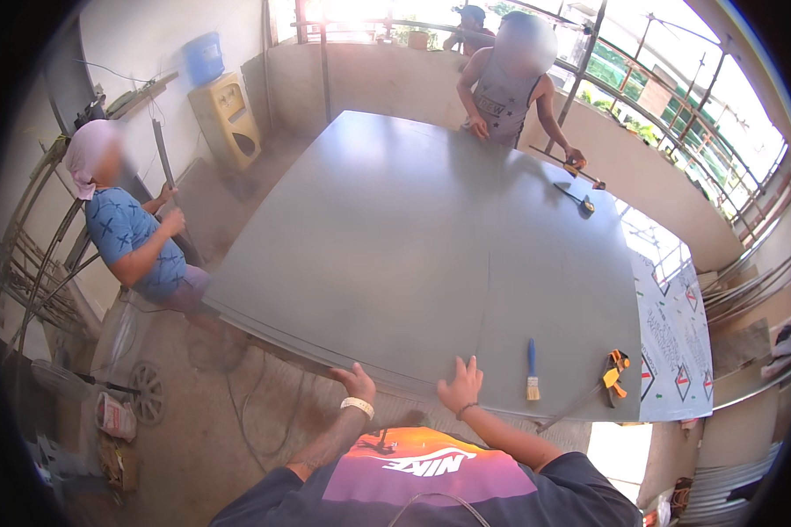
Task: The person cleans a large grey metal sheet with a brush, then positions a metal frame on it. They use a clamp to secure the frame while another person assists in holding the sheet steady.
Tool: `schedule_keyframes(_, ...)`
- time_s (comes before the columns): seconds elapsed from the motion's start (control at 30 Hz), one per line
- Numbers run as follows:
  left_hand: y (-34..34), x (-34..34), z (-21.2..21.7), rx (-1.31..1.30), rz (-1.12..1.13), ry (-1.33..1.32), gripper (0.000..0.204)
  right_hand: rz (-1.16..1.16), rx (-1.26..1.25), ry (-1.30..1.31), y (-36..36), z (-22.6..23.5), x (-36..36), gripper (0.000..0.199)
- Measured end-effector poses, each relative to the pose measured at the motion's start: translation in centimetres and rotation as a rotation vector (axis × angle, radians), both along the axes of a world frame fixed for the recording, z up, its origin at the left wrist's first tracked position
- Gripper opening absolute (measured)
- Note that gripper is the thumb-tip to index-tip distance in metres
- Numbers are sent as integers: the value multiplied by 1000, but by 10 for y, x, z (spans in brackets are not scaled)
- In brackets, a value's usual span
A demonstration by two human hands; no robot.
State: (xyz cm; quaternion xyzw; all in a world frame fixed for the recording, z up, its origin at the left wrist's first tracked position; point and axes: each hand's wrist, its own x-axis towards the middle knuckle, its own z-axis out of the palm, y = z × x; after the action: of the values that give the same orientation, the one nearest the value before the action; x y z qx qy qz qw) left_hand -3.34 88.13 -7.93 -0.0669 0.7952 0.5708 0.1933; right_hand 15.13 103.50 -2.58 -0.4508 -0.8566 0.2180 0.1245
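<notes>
A large grey sheet panel [395, 246] lies flat in front of me, with a thin seam line across it. My right hand [461, 386] rests on its near edge, fingers spread and holding nothing. My left hand [354, 384] is at the same edge, further left, with thumb and fingers apart against the rim. To the right of my right hand lies a paintbrush [532, 373] with a blue handle and pale bristles. Beyond it, a bar clamp [613, 376] with orange and black parts sits at the near right edge, its bar sticking out toward me.
Across the panel a person [510, 88] holds another bar clamp [580, 165]; a small black-and-yellow tool [586, 207] lies nearby. At left, a person in blue [136, 228] grips a long dark strip [163, 154]. Film-covered sheeting [677, 351] shows at right. Cables [242, 413] trail across the floor.
</notes>
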Motion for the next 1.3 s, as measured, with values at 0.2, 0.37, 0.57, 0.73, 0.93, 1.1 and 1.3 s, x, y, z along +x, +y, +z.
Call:
schedule_keyframes(0.2, 6, 4, -5, -21, -40, -59, 79, -32, -11, 74, 19, -6, 12, 53)
schedule_keyframes(0.37, -5, 5, -20, 1, -53, -42, 80, -86, -44, 290, 50, 15, 55, 44)
schedule_keyframes(0.57, -17, 4, 11, 102, -111, -28, 84, -712, 169, -37, 135, 14, 202, 57)
schedule_keyframes(0.73, -36, -7, 9, 64, -152, -37, 95, -954, -85, -186, 172, 2, 270, 76)
schedule_keyframes(0.93, -61, 27, 31, -131, -296, -212, 78, -947, -60, -67, 197, -24, 305, 70)
schedule_keyframes(1.1, -99, 74, -11, -243, -728, -41, 62, -1119, -583, 680, 241, -51, 351, 28)
schedule_keyframes(1.3, -88, 114, 36, -309, -935, 94, 50, -829, 72, 377, 227, -3, 373, 27)
